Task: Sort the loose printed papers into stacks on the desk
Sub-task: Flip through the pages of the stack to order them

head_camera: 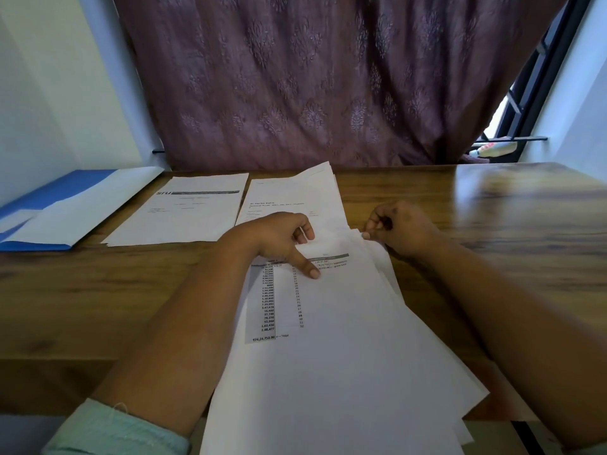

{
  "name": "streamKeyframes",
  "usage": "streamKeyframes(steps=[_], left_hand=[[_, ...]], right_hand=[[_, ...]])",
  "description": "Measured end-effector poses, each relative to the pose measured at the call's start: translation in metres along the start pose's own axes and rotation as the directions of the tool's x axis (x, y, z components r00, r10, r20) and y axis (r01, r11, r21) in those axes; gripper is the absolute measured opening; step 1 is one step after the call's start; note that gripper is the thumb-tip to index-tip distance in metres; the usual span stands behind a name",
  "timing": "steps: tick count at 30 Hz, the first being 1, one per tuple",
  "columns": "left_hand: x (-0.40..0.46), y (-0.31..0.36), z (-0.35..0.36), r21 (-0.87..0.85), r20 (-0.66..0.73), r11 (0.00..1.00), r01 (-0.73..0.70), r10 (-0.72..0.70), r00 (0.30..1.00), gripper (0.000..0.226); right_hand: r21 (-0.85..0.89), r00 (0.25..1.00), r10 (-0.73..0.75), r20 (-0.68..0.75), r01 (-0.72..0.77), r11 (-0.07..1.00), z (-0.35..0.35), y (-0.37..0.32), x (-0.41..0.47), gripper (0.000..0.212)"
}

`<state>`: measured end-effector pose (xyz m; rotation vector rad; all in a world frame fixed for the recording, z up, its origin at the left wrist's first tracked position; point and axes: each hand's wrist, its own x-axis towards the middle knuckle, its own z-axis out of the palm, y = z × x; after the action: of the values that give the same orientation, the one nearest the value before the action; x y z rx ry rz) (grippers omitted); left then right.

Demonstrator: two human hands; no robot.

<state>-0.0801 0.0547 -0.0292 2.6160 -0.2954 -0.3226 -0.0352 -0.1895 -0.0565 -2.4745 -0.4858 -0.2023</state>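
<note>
The left hand (279,238) pressed straight fingers (307,266) onto the loose white printed sheets (328,339) on the brown wooden bench (98,290); the right hand (399,229) pinched their top corner.

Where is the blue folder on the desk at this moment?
In the head view the blue folder lies at the far left of the desk, by the wall, just left of the letterhead sheet.

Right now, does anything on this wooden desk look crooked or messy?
Yes. The near pile of white printed papers is fanned and skewed, overhanging the wooden desk front edge. The two far stacks lie flat, though the right one is slightly uneven.
</note>
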Motion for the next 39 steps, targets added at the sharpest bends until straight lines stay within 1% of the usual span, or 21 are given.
streamKeyframes(steps=[5, 8, 10, 14, 17, 20, 22, 23, 25, 26, 27, 28, 29, 30, 31, 32, 33, 34, 36, 38, 39], left_hand=[[-0.004, -0.001, -0.003, -0.075, -0.03, 0.988, -0.134, 0.132, 0.991, 0.048], [-0.009, -0.009, -0.012, -0.208, -0.076, 0.959, -0.195, 0.182, 0.98, 0.023], [-0.01, -0.019, -0.018, -0.294, 0.0, 0.943, -0.158, 0.165, 0.986, 0.012], [-0.006, -0.033, -0.018, -0.363, 0.121, 0.924, -0.124, 0.179, 0.976, 0.041], [-0.003, -0.035, -0.016, -0.427, 0.114, 0.897, -0.112, 0.177, 0.978, 0.042], [-0.002, -0.037, -0.017, -0.468, 0.064, 0.872, -0.139, 0.191, 0.979, 0.042], [-0.001, -0.037, -0.018, -0.496, 0.045, 0.854, -0.156, 0.204, 0.978, 0.042], [-0.001, -0.036, -0.018, -0.505, 0.049, 0.849, -0.155, 0.208, 0.977, 0.041], [-0.001, -0.036, -0.016, -0.501, 0.07, 0.852, -0.151, 0.214, 0.974, 0.037], [-0.001, -0.036, -0.015, -0.492, 0.085, 0.858, -0.148, 0.216, 0.973, 0.037], [0.0, -0.037, -0.013, -0.487, 0.102, 0.862, -0.141, 0.216, 0.971, 0.038], [0.0, -0.037, -0.012, -0.488, 0.115, 0.863, -0.134, 0.215, 0.97, 0.04], [0.0, -0.038, -0.012, -0.492, 0.122, 0.861, -0.128, 0.214, 0.969, 0.04], [0.0, -0.037, -0.012, -0.496, 0.123, 0.859, -0.125, 0.212, 0.969, 0.04], [0.0, -0.037, -0.012, -0.5, 0.123, 0.857, -0.124, 0.212, 0.969, 0.04], [0.0, -0.037, -0.013, -0.502, 0.122, 0.856, -0.122, 0.21, 0.97, 0.04], [0.0, -0.037, -0.013, -0.505, 0.123, 0.855, -0.122, 0.211, 0.97, 0.04], [0.0, -0.037, -0.013, -0.503, 0.127, 0.856, -0.121, 0.211, 0.969, 0.041], [0.0, -0.036, -0.011, -0.5, 0.132, 0.858, -0.117, 0.208, 0.969, 0.041], [-0.001, -0.036, -0.011, -0.503, 0.131, 0.858, -0.105, 0.196, 0.972, 0.04], [-0.001, -0.036, -0.01, -0.501, 0.131, 0.86, -0.099, 0.189, 0.973, 0.038]], right_hand=[[-0.098, 0.998, 0.058, 0.009, -0.057, 0.994, 0.003, -0.001, 0.002, 0.02], [-0.131, 0.999, -0.023, -0.04, 0.017, 0.991, 0.0, -0.003, -0.001, 0.022], [-0.081, 0.988, -0.067, -0.136, 0.057, 0.995, -0.002, -0.004, -0.003, 0.021], [0.13, 0.962, 0.016, -0.271, 0.02, 0.991, -0.009, -0.005, -0.008, 0.025], [0.137, 0.967, 0.046, -0.25, -0.011, 0.99, -0.013, -0.004, -0.01, 0.035], [0.183, 0.975, 0.052, -0.216, -0.012, 0.983, -0.012, -0.003, -0.009, 0.026], [0.166, 0.931, 0.017, -0.364, 0.047, 0.985, -0.014, -0.003, -0.008, 0.025], [0.163, 0.877, 0.003, -0.48, 0.085, 0.983, -0.018, -0.002, -0.008, 0.025], [0.215, 0.765, 0.068, -0.64, 0.093, 0.972, -0.028, -0.004, -0.006, 0.029], [0.266, 0.75, 0.141, -0.646, 0.048, 0.963, -0.033, -0.006, -0.006, 0.032], [0.334, 0.78, 0.216, -0.588, -0.009, 0.942, -0.039, -0.006, -0.007, 0.034], [0.439, 0.849, 0.293, -0.44, -0.081, 0.895, -0.045, -0.007, -0.01, 0.035], [0.567, 0.925, 0.338, -0.177, -0.185, 0.803, -0.051, -0.008, -0.015, 0.034], [0.63, 0.938, 0.328, 0.112, -0.322, 0.706, -0.056, -0.008, -0.022, 0.035], [0.582, 0.895, 0.299, 0.331, -0.443, 0.682, -0.059, -0.007, -0.029, 0.037], [0.486, 0.835, 0.288, 0.468, -0.516, 0.706, -0.059, -0.003, -0.034, 0.037], [0.368, 0.802, 0.306, 0.512, -0.527, 0.766, -0.058, -0.001, -0.037, 0.032], [0.264, 0.817, 0.341, 0.464, -0.495, 0.828, -0.055, -0.001, -0.037, 0.026], [0.081, 0.912, 0.394, 0.111, -0.404, 0.911, -0.051, 0.005, -0.029, 0.031], [0.084, 0.88, 0.366, -0.304, -0.357, 0.93, -0.055, 0.012, -0.017, 0.041], [0.159, 0.849, 0.361, -0.386, -0.324, 0.933, -0.059, 0.012, -0.015, 0.044]])
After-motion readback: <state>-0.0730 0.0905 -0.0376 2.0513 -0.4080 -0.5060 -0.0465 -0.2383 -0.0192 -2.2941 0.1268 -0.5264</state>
